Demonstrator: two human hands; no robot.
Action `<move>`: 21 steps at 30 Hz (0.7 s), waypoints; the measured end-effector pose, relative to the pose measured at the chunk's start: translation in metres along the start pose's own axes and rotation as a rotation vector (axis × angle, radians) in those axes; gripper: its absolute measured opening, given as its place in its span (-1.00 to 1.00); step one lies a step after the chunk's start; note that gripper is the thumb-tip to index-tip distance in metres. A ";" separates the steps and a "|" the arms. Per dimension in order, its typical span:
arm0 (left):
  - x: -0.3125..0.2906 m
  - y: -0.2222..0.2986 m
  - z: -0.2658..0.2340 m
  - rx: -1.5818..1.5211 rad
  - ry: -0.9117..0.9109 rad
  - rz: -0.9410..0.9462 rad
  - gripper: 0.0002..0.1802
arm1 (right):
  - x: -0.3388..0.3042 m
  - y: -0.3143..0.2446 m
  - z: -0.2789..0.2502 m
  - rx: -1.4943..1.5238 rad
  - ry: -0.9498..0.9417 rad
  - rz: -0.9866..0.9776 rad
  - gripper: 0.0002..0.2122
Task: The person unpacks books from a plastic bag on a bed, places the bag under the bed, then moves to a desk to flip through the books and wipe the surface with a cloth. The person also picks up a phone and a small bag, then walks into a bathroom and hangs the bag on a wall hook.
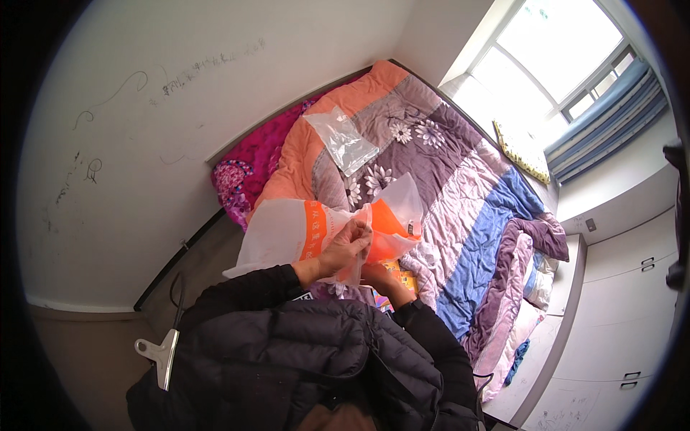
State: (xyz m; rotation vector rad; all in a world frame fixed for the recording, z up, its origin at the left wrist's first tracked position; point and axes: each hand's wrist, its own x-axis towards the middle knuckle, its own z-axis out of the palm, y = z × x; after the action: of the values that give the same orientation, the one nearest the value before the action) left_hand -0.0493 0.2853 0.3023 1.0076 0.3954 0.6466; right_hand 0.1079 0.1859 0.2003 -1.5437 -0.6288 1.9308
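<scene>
A translucent white plastic bag with orange printed panels [280,231] spreads out in front of my chest, above the near side of the bed. My left hand [343,250] is closed on its gathered middle, thumb and fingers pinched together on the plastic. Lower and to the right, my right hand [388,281] is up against the bag's underside; the plastic and my left hand hide its fingers. Close by the right wrist, a yellow-orange packet [407,279] shows in part. Below it peeks a small multicoloured printed item [383,302], mostly covered by my sleeve.
The bed carries a striped, flowered quilt [460,187]. A clear plastic bag [341,144] lies flat on it. Bunched bedding [503,280] sits at the right edge. A scribbled wall [158,144] stands left, white cabinets [611,323] right, and a patterned cushion [522,152] by the window.
</scene>
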 end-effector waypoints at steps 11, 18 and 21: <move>-0.040 0.013 -0.045 0.179 0.044 -0.273 -0.61 | -0.060 -0.064 0.011 0.458 0.384 -0.371 -0.44; -0.031 -0.023 -0.066 0.172 0.242 -0.289 -0.59 | -0.034 -0.039 0.062 0.124 0.432 -0.225 -0.88; -0.030 -0.039 -0.059 0.281 0.171 -0.059 -0.57 | -0.030 -0.026 0.080 -0.011 0.264 -0.169 -0.88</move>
State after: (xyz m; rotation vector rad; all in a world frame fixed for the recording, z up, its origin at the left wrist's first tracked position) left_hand -0.0940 0.2886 0.2399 1.2055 0.6781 0.6370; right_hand 0.0385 0.1838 0.2563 -1.6601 -0.6329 1.5690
